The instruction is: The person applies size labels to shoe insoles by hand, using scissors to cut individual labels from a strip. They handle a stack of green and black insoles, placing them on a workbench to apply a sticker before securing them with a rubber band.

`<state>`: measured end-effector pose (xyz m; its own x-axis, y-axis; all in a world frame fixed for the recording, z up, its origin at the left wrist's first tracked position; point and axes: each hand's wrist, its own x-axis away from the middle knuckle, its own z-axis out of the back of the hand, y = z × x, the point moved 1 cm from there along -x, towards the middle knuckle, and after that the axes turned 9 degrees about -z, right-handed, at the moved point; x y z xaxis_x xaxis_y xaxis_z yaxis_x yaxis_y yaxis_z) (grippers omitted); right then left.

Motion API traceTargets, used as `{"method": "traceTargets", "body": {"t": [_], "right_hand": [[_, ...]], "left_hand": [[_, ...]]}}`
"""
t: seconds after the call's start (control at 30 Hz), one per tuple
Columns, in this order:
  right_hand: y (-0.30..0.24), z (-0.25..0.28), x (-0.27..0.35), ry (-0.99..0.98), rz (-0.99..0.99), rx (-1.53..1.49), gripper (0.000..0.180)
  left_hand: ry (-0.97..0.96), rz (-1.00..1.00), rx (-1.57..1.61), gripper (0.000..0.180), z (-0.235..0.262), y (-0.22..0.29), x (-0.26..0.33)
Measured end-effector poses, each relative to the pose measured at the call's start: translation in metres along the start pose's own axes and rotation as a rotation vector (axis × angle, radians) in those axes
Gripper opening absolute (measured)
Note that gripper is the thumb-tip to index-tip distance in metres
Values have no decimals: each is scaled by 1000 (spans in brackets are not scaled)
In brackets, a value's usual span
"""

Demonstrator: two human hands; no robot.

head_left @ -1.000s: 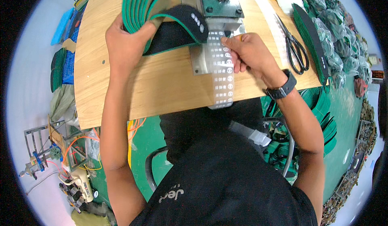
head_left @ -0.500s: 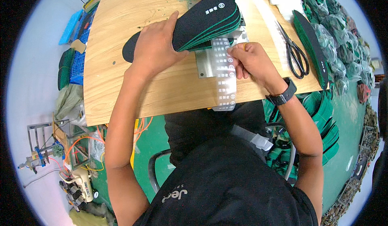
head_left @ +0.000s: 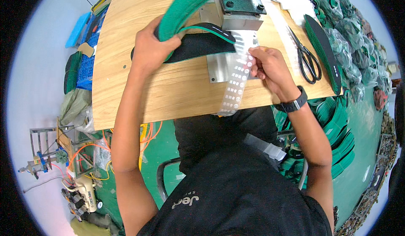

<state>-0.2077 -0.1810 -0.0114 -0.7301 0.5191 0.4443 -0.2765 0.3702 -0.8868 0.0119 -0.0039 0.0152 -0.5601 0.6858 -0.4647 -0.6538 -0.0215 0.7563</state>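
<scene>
My left hand (head_left: 154, 46) is wrapped round a stack of insoles (head_left: 187, 8), blurred by motion and tilted up with the green sides showing. Beneath it, a black insole (head_left: 198, 46) lies on the table. One curved insole (head_left: 213, 29) with a white mark rises over that one, its end near the metal press. Between thumb and fingers, my right hand (head_left: 272, 67) pinches a clear label strip (head_left: 236, 84) printed with white marks. The strip slants over a metal plate (head_left: 219, 69) and hangs past the table's front edge.
A press (head_left: 242, 8) with a bolted black plate stands at the back. Black-handled scissors (head_left: 309, 61) and another insole stack (head_left: 322, 52) lie to the right. Bagged goods (head_left: 354, 37) pile up beyond the table; more green insoles (head_left: 341, 139) are on the floor.
The insole stack has swung up and tilted in my left hand, uncovering the press and the insoles beneath. The label strip now slants, its lower end shifted left.
</scene>
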Motion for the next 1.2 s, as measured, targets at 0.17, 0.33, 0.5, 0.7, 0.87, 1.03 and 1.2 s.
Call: {"method": "traceTargets", "body": {"t": [0.17, 0.33, 0.5, 0.7, 0.87, 1.03, 1.2], "right_hand": [[-1, -4, -13, -27, -67, 292, 27], [-4, -7, -17, -4, -54, 425, 30], [-5, -10, -16, 5, -73, 400, 31], [-8, -13, -14, 68, -81, 403, 32], [-6, -11, -14, 42, -77, 366, 34], [-10, -12, -14, 31, -107, 356, 33], [-6, -11, -15, 50, -112, 361, 33]], "left_hand": [[151, 85, 102, 30, 7, 3, 8], [159, 113, 131, 30, 4, -4, 6], [139, 87, 103, 31, 4, -8, 5], [117, 57, 117, 32, 3, -5, 5], [134, 81, 67, 33, 4, -1, 9], [111, 106, 59, 38, 3, 4, 9], [80, 79, 74, 42, 1, -2, 8]]}}
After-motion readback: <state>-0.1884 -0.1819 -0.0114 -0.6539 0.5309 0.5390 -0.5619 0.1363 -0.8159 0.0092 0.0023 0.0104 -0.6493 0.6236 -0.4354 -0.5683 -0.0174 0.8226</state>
